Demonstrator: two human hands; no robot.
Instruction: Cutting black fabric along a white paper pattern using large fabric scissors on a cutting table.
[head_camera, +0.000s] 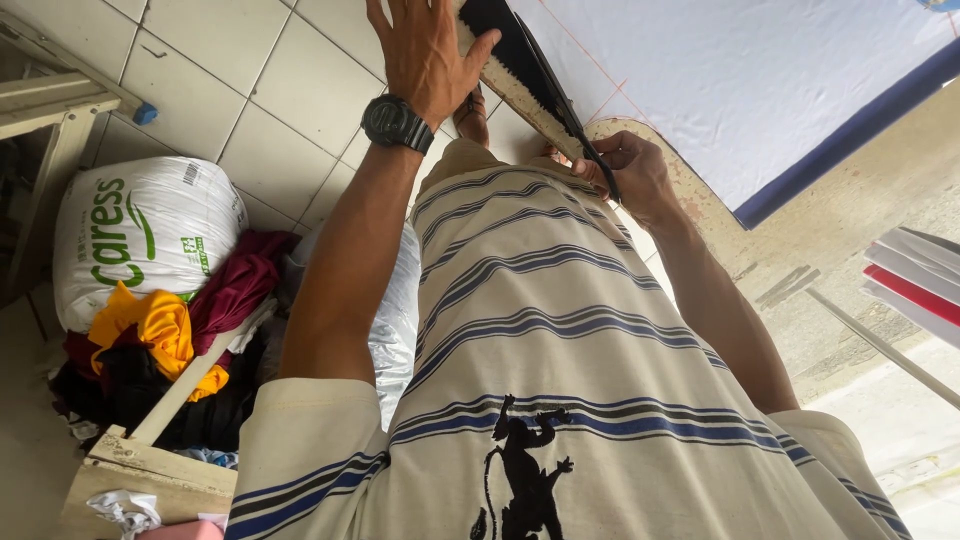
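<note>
The person stands close against the bench (720, 215), looking straight down over a striped shirt (560, 350). On the bench lies a large sheet of white cloth (760, 80) with a dark blue band along its near side, and it covers most of the surface.

The left hand (425, 50) is released, fingers spread and flat. It presses on a pale wooden strip (520, 95) that lies at the edge of the cloth, I think to keep the strip and the black piece of fabric (510, 40) from sliding. A black wristwatch (397, 123) sits on that wrist.

The right hand (630, 175) is clenched around the handles of dark scissors (575, 125). The blades point away from the body, running along the black fabric just beside the wooden strip, so the strip seems to serve as a guide for a straight line. I cannot see the blade tips clearly, so whether they stand apart or closed is hard to tell.

On the tiled floor (250, 70) to the left rests a full white sack (140, 235), and against it a heap of clothes (180, 330) in yellow, dark red and black. At the right border some folded fabrics (915, 280) are stacked, well apart from the hands.
</note>
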